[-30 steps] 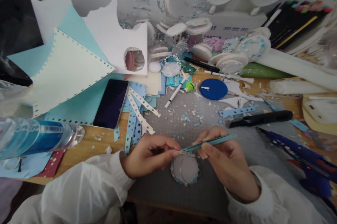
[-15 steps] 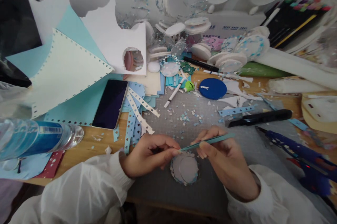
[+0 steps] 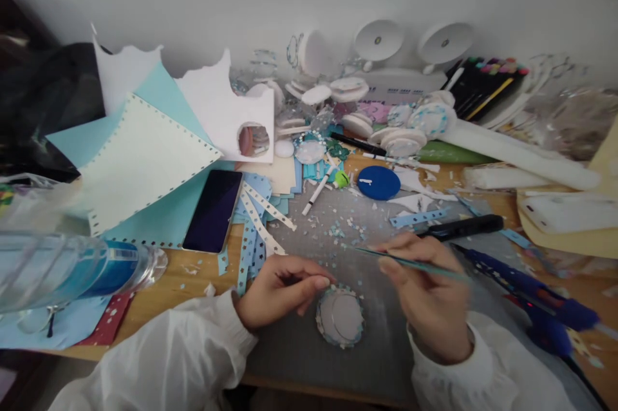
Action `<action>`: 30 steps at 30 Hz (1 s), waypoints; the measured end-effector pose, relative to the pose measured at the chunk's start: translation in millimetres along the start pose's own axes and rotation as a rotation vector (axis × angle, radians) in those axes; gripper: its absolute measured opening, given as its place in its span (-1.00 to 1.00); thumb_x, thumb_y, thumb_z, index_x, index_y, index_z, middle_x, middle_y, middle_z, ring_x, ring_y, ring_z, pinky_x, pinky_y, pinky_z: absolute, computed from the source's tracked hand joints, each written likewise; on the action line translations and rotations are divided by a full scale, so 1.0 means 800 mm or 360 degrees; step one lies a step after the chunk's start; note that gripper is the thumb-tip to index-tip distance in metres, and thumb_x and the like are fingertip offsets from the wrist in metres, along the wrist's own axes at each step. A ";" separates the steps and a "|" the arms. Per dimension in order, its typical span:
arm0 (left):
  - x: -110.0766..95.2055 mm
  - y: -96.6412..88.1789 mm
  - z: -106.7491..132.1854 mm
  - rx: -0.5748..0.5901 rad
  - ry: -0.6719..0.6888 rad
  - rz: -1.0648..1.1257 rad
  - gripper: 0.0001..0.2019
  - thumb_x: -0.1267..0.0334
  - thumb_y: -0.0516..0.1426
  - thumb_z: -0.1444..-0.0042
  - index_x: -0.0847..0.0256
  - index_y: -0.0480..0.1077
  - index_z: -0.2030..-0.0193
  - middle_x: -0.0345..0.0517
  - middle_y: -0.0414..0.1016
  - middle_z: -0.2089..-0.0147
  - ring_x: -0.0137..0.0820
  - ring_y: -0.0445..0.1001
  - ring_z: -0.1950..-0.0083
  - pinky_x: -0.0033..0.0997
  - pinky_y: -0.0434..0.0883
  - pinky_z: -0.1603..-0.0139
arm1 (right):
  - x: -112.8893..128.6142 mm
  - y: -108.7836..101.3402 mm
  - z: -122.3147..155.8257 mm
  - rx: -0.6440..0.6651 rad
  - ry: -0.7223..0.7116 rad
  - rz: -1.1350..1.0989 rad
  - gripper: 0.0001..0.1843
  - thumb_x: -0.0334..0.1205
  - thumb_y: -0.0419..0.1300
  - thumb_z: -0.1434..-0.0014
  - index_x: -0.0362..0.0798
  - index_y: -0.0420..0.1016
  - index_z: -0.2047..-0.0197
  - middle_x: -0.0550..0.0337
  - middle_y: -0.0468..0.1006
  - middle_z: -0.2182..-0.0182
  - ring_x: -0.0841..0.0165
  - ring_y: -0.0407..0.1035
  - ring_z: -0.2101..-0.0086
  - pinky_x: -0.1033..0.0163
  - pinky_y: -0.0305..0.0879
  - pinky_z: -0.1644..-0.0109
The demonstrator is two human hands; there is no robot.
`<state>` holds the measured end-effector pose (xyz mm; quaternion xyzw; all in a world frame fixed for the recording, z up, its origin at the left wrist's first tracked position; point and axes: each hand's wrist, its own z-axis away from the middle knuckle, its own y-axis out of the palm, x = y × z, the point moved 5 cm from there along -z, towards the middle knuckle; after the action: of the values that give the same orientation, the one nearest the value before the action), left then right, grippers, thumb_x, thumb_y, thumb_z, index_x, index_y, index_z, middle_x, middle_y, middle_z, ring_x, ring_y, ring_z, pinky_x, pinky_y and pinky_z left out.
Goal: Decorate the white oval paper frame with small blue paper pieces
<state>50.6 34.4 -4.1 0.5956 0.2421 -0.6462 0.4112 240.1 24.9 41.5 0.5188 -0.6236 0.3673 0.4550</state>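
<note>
A small round disc (image 3: 340, 317) edged with blue paper bits lies on the grey cutting mat (image 3: 309, 359) near the front edge. My left hand (image 3: 282, 288) rests just left of the disc, thumb and fingers pinched together; what they hold is too small to see. My right hand (image 3: 427, 295) is right of the disc, closed on thin teal tweezers (image 3: 410, 263) whose tip points left, lifted above the mat. Both wrists wear white sleeves.
A black phone (image 3: 213, 210) lies on blue paper at the left, beside punched paper strips (image 3: 255, 230). A plastic bottle (image 3: 72, 266) lies at the left edge. A black knife (image 3: 458, 228), a blue glue gun (image 3: 526, 288), a blue round lid (image 3: 378, 182) and foam discs (image 3: 400, 137) crowd the right and back.
The camera has tilted up and pulled back. My right hand has lifted the tweezers up and to the right, away from my left fingertips and the disc.
</note>
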 end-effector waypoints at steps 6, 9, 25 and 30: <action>-0.002 0.000 0.000 0.0043 0.0089 0.0198 -0.60 -0.01 0.20 -0.10 0.40 0.53 0.38 -0.31 0.21 0.76 -0.62 0.12 0.73 -0.58 0.08 0.65 | 0.071 0.055 0.030 0.0434 -0.1125 0.0884 -0.76 -0.50 0.20 -0.12 0.05 0.52 0.25 0.18 0.60 0.40 0.37 0.43 0.45 0.24 0.43 0.36; -0.001 -0.003 0.002 -0.0009 0.0061 0.0284 -0.54 -0.02 0.23 -0.06 0.33 0.36 0.64 -0.35 0.11 0.80 -0.65 0.00 0.74 -0.56 -0.01 0.66 | 0.073 0.080 0.054 0.0540 -0.1602 0.1260 -0.81 -0.55 0.16 -0.14 -0.08 0.50 0.32 0.10 0.61 0.37 0.38 0.41 0.44 0.22 0.44 0.31; -0.003 -0.020 -0.003 -0.0236 0.0128 0.0285 -0.73 0.13 0.24 0.03 0.32 0.46 0.55 -0.41 0.07 0.79 -0.65 -0.09 0.71 -0.50 -0.13 0.59 | 0.052 0.010 0.093 0.0178 -0.1251 0.1408 -0.76 -0.55 0.08 -0.11 -0.05 0.41 0.24 0.06 0.49 0.28 0.28 0.40 0.27 0.14 0.41 0.22; 0.003 -0.018 -0.005 -0.0275 0.0097 0.0286 -0.76 0.19 0.24 0.10 0.30 0.40 0.64 -0.40 0.05 0.80 -0.63 -0.07 0.71 -0.50 -0.12 0.60 | 0.039 -0.091 0.120 -0.0171 -0.1111 0.1765 -0.79 -0.46 0.17 -0.02 0.03 0.41 0.29 0.07 0.49 0.41 0.23 0.43 0.44 0.11 0.38 0.38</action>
<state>41.2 44.8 -9.3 0.5967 0.2548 -0.5650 0.5097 292.2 -88.6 39.9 0.1858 -0.9270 0.3257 -0.0056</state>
